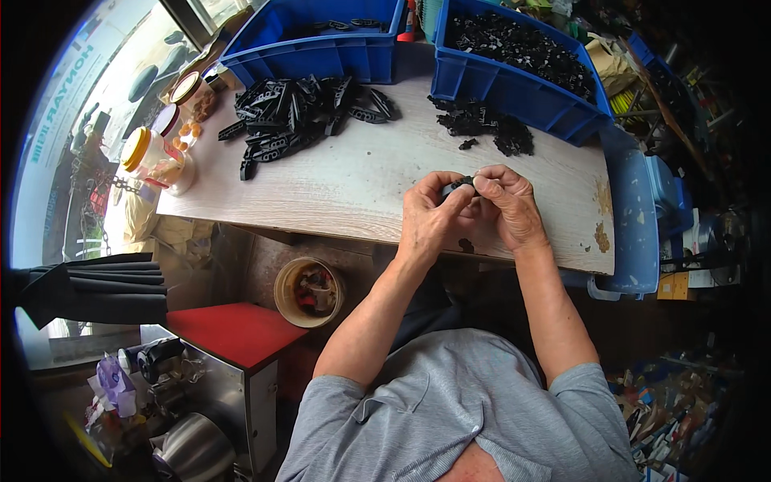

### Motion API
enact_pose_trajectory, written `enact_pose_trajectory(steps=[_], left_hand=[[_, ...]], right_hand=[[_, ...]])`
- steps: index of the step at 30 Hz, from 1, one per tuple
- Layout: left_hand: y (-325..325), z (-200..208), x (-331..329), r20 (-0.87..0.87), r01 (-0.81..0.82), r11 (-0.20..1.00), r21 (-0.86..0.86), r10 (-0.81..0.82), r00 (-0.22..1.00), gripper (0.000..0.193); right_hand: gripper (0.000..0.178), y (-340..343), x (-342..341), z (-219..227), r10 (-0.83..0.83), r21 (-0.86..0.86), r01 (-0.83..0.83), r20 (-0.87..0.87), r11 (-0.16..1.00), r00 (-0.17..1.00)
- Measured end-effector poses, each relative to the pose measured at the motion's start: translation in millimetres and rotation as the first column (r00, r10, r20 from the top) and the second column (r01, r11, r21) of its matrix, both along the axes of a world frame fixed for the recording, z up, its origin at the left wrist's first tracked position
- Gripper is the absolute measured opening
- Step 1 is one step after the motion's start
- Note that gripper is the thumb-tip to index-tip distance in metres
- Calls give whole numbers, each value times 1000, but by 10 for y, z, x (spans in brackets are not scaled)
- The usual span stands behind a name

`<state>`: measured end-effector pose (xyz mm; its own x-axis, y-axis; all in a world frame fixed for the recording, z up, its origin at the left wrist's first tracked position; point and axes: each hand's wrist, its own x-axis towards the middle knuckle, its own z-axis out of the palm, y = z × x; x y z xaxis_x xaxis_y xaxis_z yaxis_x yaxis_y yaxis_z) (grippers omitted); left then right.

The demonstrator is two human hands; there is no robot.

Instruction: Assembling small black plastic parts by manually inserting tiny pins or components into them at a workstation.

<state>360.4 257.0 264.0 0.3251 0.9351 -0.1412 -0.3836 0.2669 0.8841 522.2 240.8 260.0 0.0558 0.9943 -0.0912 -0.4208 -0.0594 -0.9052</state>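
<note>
Near the front edge of the table, my left hand [428, 217] pinches a small black plastic part [461, 183] between thumb and fingers. My right hand [518, 210] is closed too, its thumb and forefinger pressed at the right end of that part. Fingers cover most of the part, so its full shape is hidden. Beyond my hands, to the left, lies a heap of long black plastic pieces [281, 120] with slots along them. A smaller pile of little black plastic parts [490, 127] sits ahead on the right.
Two blue bins stand at the back: the left bin [313, 63] holds long black pieces, the right bin [514, 95] many small black parts. Lidded jars [165, 165] line the left edge. Below are a bucket [281, 297] and a red-topped cabinet [233, 333].
</note>
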Motion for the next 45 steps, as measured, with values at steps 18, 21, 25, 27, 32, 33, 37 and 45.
enact_pose_trajectory(steps=[18,21,25,27,32,33,37,45], left_hand=[[-129,83,-388,92,-133,990,-40,136,986,14],[-153,83,-423,109,-125,992,-4,125,986,12],[-203,147,-513,110,-44,999,6,43,993,15],[-278,140,-525,117,-79,995,63,71,991,19],[82,156,-1106,-426,-423,595,683,796,431,30],[312,116,-1444,-359,-314,398,862,917,176,32],[742,21,-2359,-555,-166,533,830,758,-343,39],[924,-38,-2528,-623,-285,569,772,765,-160,31]], right_hand=[[31,-132,-510,320,45,-84,-16,363,996,931],[33,-151,-562,210,-8,3,7,374,1000,927],[33,-215,-609,198,-60,49,45,357,998,932],[33,-262,-627,241,-45,38,34,334,999,941],[30,-312,-302,283,-64,-13,67,177,998,982],[29,-321,-250,306,-81,-10,83,135,996,987],[33,-320,-8,367,-157,-63,162,74,985,985],[35,-251,1088,408,-625,-224,644,158,731,764]])
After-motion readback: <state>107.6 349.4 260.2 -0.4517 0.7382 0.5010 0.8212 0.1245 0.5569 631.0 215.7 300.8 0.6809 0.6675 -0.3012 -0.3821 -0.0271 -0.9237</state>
